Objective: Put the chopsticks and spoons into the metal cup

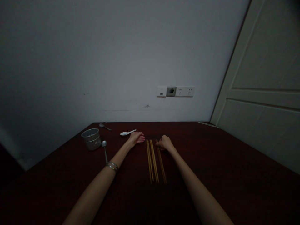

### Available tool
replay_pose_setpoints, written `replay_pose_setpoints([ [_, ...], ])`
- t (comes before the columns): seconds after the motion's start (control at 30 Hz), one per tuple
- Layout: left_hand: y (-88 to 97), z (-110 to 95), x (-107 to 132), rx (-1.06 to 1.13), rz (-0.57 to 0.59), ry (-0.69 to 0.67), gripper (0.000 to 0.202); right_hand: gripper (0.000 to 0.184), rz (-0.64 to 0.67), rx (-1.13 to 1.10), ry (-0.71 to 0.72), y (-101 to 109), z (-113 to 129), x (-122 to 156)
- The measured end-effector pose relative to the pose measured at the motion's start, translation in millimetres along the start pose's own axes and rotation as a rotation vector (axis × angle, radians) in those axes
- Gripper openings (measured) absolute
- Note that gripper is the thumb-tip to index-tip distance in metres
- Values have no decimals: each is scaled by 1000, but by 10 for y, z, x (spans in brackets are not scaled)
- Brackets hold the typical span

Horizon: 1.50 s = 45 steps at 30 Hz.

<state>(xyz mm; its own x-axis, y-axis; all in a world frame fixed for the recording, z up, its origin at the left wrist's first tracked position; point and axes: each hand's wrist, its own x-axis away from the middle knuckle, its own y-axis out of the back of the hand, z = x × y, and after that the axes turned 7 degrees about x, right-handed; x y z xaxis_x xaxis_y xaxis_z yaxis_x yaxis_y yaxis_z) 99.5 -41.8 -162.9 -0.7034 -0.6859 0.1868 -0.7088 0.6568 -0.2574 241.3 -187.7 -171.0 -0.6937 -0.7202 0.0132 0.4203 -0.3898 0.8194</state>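
While the left grip (137, 137) lies flat with fingers apart on the counter (234, 175), just beside a white spoon (127, 133), the right grip (165, 143) curls over the far ends of the chopsticks (154, 161) lying at centre frame. Whether it clamps one is unclear in the dim light.

The head view was dim and underexposed, with heavy dark falloff toward the corners. The grey wall (117, 62) was brightest near its middle and sank into murk at the left. The dark red table (234, 175) lost detail along its near edge, where shadows were soft and hard to separate from the wood. Wide-angle distortion slanted the door (264, 78). The chopsticks (154, 161) showed fairly sharp, though grainy
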Motion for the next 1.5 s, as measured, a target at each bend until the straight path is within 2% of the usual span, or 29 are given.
replay_pose_setpoints([
  [0.23, -17, -1, 25, -25, -34, 15, 14, 26, 35, -94, 7, 20, -48, -31],
  [0.47, -8, -15, 16, -37, -47, 26, 15, 24, -63, -359, -7, 8, -319, -138],
  [0.6, -18, -65, 34, -34, -51, -7, 13, 24, -182, -466, -4, 46, -442, -99],
  [0.7, -60, -229, 105, -41, -62, -88, 14, 25, -240, -530, 6, 49, -488, -75],
  [0.8, -148, -500, 273, -86, -46, -222, 15, 26, -266, -573, 40, 20, -488, -60],
  [0.93, -279, -837, 608, -124, 64, -330, 17, 28, -308, -585, 79, -19, -475, -43],
  [1.03, -277, -985, 851, -209, 124, -340, 18, 30, -325, -569, 83, -25, -476, -36],
  [1.1, -193, -1054, 986, -300, 140, -328, 18, 32, -332, -543, 85, -13, -470, -29],
  [1.2, 55, -1142, 1147, -436, 128, -310, 21, 35, -342, -453, 110, 30, -422, -7],
  [1.33, 550, -1186, 1269, -634, 63, -261, 24, 40, -379, -321, 180, 103, -278, 54],
  [1.5, 1203, -1033, 1297, -883, 70, -208, 21, 42, -349, -323, 251, 129, -113, 138],
])
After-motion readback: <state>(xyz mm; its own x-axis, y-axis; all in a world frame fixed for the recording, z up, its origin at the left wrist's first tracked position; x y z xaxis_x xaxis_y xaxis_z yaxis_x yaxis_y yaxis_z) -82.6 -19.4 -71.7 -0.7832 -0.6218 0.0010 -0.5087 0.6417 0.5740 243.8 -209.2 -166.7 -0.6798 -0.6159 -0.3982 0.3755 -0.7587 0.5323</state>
